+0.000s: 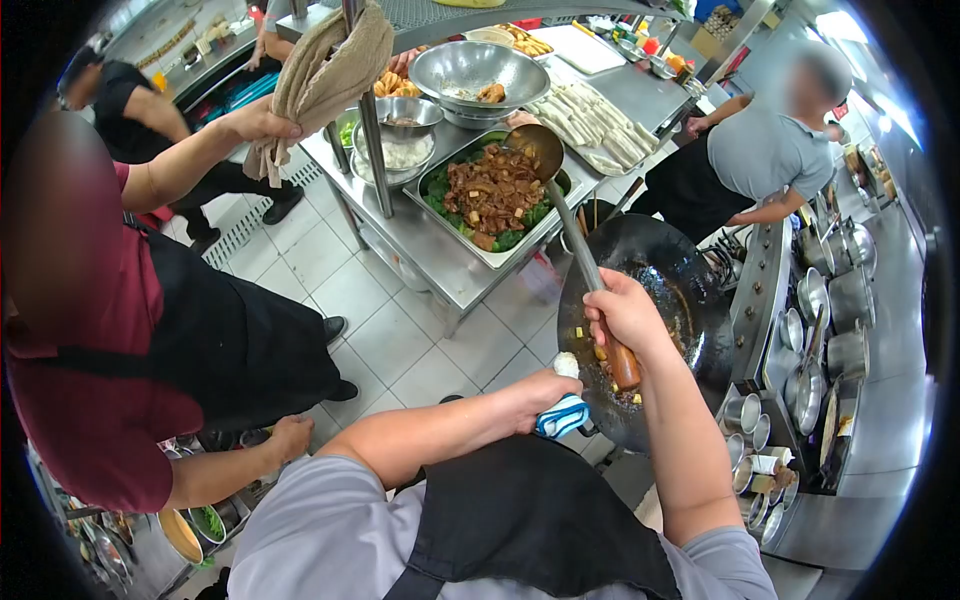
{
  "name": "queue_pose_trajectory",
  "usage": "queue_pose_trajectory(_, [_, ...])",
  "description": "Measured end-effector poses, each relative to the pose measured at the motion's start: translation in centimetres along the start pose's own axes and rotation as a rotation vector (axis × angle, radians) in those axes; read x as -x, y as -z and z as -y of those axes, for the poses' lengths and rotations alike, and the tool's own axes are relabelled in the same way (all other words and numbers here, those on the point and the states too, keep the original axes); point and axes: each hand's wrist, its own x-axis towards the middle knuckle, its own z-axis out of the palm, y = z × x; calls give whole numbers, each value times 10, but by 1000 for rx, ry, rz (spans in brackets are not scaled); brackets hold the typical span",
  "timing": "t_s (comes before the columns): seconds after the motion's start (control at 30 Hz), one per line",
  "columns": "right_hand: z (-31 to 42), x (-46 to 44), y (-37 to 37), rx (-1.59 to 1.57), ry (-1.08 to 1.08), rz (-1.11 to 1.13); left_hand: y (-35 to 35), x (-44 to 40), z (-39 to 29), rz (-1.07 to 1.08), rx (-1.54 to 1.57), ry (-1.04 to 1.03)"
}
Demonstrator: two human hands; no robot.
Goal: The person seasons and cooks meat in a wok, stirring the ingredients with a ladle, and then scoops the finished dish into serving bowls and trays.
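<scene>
My left hand [545, 397] is closed around a folded blue-and-white cloth [563, 416] at the near-left edge of a large dark wok [690, 290]. The wok tilts beside the counter, with sauce and small food bits inside; the cloth hides the exact grip. In my closed right hand [630, 310] is the long handle of a metal ladle [573, 232], its wooden end below my fist. The ladle's bowl is over the back right of a rectangular metal tray [478, 250]. Brown sauced meat [490, 190] lies on green vegetables [510, 238] in that tray.
Metal bowls [480, 75] and a tray of pale rolls [590, 120] stand on the steel counter [470, 285]. A co-worker at left grips a beige cloth [330, 80] by the counter post [368, 140]. Another person stands at right near the stove [765, 300].
</scene>
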Motion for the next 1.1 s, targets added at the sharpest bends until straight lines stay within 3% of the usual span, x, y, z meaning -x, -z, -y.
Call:
queue_pose_trajectory(0.7, [1,-21,7,470,99,-233,7,1,-1,43,-8,15])
queue_pose_trajectory(0.8, [-10,-31,11,709,240,-346,6,1,-1,47,13,25])
queue_pose_trajectory(0.9, [-11,-31,16,749,371,-365,8,1,-2,48,23,20])
queue_pose_trajectory(0.93, [-6,-24,15,751,372,-369,9,-1,-1,61,29,15])
queue_pose_trajectory(1.0, [9,-8,11,466,151,-276,12,-5,1,65,43,-6])
queue_pose_trajectory(1.03, [9,-7,15,465,154,-282,13,-8,2,67,59,-21])
queue_pose_trajectory(1.1, [9,-2,26,158,124,-93,15,-11,3,77,80,-15])
